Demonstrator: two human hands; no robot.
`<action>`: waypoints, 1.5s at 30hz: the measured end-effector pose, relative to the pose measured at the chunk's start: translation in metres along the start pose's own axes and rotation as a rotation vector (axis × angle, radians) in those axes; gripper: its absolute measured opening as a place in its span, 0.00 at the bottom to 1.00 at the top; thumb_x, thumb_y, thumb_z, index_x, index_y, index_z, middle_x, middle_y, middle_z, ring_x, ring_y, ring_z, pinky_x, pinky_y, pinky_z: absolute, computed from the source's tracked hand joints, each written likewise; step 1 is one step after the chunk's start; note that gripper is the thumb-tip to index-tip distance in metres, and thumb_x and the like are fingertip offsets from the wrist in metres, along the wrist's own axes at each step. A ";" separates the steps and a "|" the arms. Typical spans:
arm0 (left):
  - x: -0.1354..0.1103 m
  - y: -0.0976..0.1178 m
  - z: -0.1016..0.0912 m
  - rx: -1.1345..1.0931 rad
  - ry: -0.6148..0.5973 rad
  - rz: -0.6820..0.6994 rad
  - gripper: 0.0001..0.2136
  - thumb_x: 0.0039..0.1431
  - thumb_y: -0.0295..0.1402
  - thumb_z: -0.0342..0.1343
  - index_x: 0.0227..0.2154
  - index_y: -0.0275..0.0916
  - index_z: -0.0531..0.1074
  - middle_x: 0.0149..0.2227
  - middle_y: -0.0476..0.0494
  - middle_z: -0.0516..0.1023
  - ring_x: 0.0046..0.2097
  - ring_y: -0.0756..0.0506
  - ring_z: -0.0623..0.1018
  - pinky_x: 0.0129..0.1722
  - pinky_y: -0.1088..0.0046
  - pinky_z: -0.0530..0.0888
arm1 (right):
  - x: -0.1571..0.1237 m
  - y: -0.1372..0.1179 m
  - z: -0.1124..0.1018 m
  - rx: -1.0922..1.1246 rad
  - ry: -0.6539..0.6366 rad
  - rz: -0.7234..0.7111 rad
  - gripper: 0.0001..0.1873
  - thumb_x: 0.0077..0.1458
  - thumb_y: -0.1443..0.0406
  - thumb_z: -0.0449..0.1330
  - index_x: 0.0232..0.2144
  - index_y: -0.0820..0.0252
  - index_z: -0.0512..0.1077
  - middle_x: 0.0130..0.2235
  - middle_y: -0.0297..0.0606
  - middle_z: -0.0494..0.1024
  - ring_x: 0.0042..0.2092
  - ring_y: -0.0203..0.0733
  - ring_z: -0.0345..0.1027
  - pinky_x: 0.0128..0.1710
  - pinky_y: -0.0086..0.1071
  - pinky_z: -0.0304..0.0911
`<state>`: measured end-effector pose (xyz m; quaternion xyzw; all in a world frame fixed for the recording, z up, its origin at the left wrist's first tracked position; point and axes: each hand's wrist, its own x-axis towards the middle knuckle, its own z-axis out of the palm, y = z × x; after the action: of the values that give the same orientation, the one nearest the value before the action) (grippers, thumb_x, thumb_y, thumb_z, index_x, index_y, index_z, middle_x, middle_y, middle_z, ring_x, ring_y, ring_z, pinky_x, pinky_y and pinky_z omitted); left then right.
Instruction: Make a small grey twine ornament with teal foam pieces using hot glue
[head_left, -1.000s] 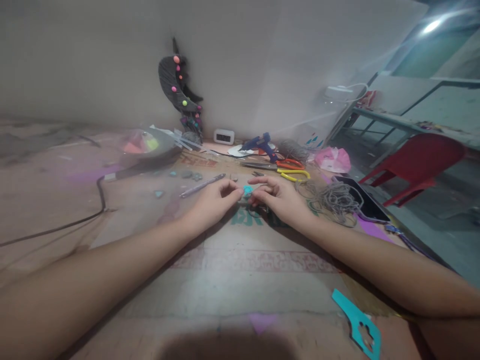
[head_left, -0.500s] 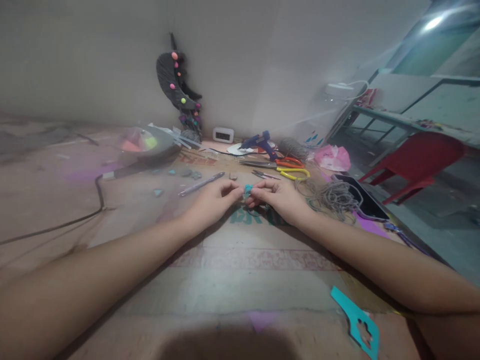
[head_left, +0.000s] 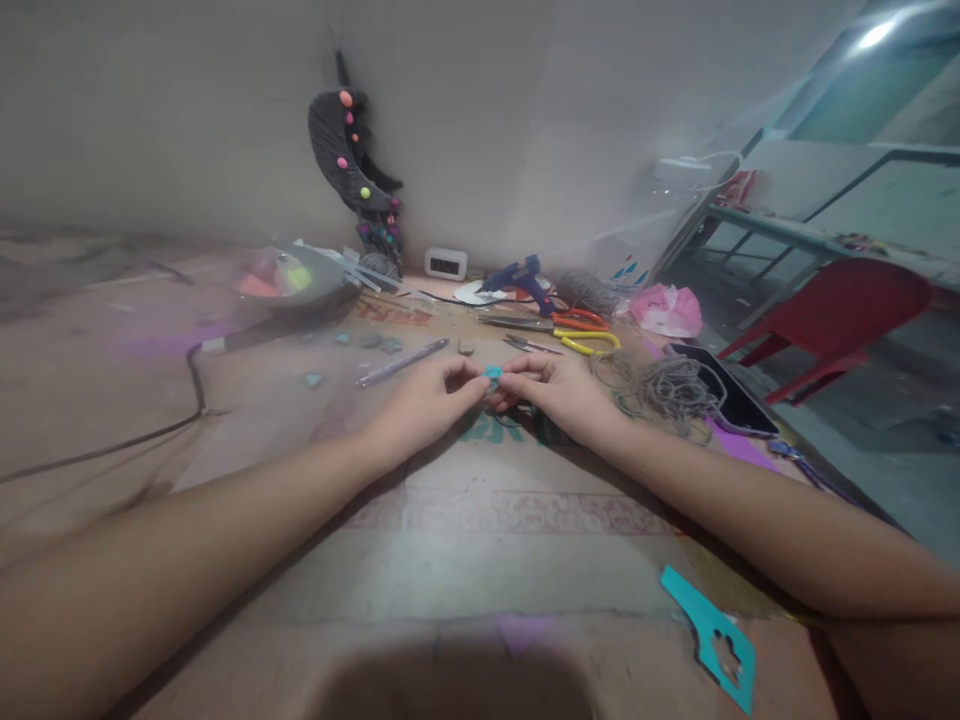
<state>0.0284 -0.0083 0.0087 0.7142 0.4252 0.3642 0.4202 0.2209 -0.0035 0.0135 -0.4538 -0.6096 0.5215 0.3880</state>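
Note:
Between my two hands, over the middle of the table, is a small turquoise piece (head_left: 493,374), too small to make out in detail. My left hand (head_left: 442,392) pinches its left side between thumb and finger. From the right, my right hand (head_left: 553,390) pinches the same piece, with its other fingers curled underneath. A thin dark cord seems to hang just below the fingertips. Left of my left hand lies a pen (head_left: 403,363). Beyond my right hand are small snips (head_left: 531,345), and grey yarn (head_left: 675,390) lies loosely to its right.
Scissors with orange handles (head_left: 581,320), yellow-handled scissors (head_left: 592,343) and a blue glue gun (head_left: 525,280) lie at the back. A phone (head_left: 739,395) rests at the right edge. A turquoise sheet with a flower-shaped cutout (head_left: 709,635) is at front right. A small clock (head_left: 446,264) stands by the wall.
Both hands stay nearly in place, still pinching the turquoise piece, which has turned slightly and shows a rounder top. The whole view has shifted a little.

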 end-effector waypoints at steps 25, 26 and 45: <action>0.002 -0.001 -0.001 0.047 -0.031 0.001 0.09 0.57 0.38 0.55 0.29 0.38 0.75 0.32 0.44 0.79 0.35 0.46 0.75 0.36 0.69 0.71 | -0.005 -0.002 0.000 -0.476 0.174 -0.457 0.06 0.59 0.63 0.60 0.39 0.56 0.73 0.39 0.37 0.81 0.43 0.42 0.77 0.44 0.36 0.70; 0.002 -0.001 -0.001 0.026 -0.037 -0.016 0.10 0.57 0.39 0.55 0.29 0.38 0.75 0.31 0.45 0.79 0.34 0.46 0.75 0.35 0.69 0.70 | -0.003 0.000 -0.001 -0.413 0.174 -0.407 0.07 0.59 0.62 0.61 0.39 0.56 0.71 0.38 0.36 0.80 0.41 0.41 0.77 0.42 0.35 0.70; 0.004 -0.004 -0.003 -0.122 -0.065 -0.042 0.10 0.57 0.38 0.60 0.36 0.37 0.78 0.35 0.43 0.81 0.34 0.47 0.76 0.33 0.71 0.70 | 0.001 0.000 -0.005 -0.264 0.086 -0.179 0.09 0.54 0.59 0.62 0.28 0.59 0.73 0.31 0.34 0.77 0.33 0.36 0.69 0.37 0.32 0.65</action>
<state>0.0260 -0.0030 0.0067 0.6898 0.4031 0.3569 0.4841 0.2252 -0.0015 0.0143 -0.4665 -0.6937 0.3802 0.3957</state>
